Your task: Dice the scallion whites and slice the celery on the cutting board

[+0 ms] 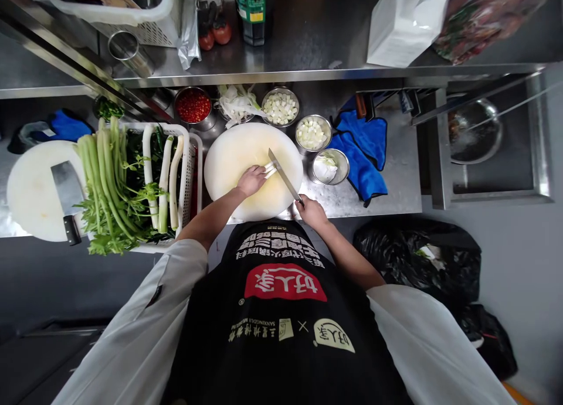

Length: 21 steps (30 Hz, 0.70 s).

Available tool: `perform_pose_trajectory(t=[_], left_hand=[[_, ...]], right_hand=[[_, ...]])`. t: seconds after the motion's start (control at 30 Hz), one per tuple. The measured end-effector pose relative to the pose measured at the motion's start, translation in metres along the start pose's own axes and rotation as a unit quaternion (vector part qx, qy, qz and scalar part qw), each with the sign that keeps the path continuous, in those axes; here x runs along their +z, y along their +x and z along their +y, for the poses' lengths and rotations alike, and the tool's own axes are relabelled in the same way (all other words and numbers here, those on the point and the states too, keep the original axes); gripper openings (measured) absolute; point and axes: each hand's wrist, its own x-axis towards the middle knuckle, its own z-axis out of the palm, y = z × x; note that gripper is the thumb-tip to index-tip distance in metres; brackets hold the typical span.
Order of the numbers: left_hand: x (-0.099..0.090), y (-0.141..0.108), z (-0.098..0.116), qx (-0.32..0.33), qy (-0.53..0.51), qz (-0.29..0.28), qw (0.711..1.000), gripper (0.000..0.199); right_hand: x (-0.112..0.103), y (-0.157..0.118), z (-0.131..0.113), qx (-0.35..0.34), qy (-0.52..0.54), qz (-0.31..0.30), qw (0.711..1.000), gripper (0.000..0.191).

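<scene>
On a round white cutting board (229, 153), my left hand (252, 180) presses down white scallion pieces (269, 170) with its fingers curled over them. The pieces poke out on the right side of my fingertips. My right hand (313, 211) is wrapped round the handle of a kitchen knife (284, 175), whose blade is seen nearly edge-on. The blade slants across the right part of the board, just right of the scallion pieces. Whether its edge touches them I cannot tell.
Bowls of chopped red chili (192, 106), shredded scallion (237, 103) and diced white vegetable (280, 107) line the back. Left stands a basket (187, 182) with celery (105, 176) and leeks (165, 182); beyond lies a cleaver (67, 188). Blue cloths (363, 153) lie right, below an overhead shelf (308, 41).
</scene>
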Motion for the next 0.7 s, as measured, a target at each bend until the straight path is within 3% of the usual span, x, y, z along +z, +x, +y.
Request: perform_pose_trajectory(t=[0.3,0.7], left_hand=[[-0.003,-0.001,0.004,0.007,-0.019,0.026,0.999,0.037],[0.004,0.011,-0.004,0.035,-0.022,0.016,0.999,0.032]], right_hand=[[0.001,-0.004,0.0,-0.003,0.0,-0.01,1.0,0.043],[-0.009,-0.012,-0.015,-0.002,-0.023,-0.005,1.0,0.048]])
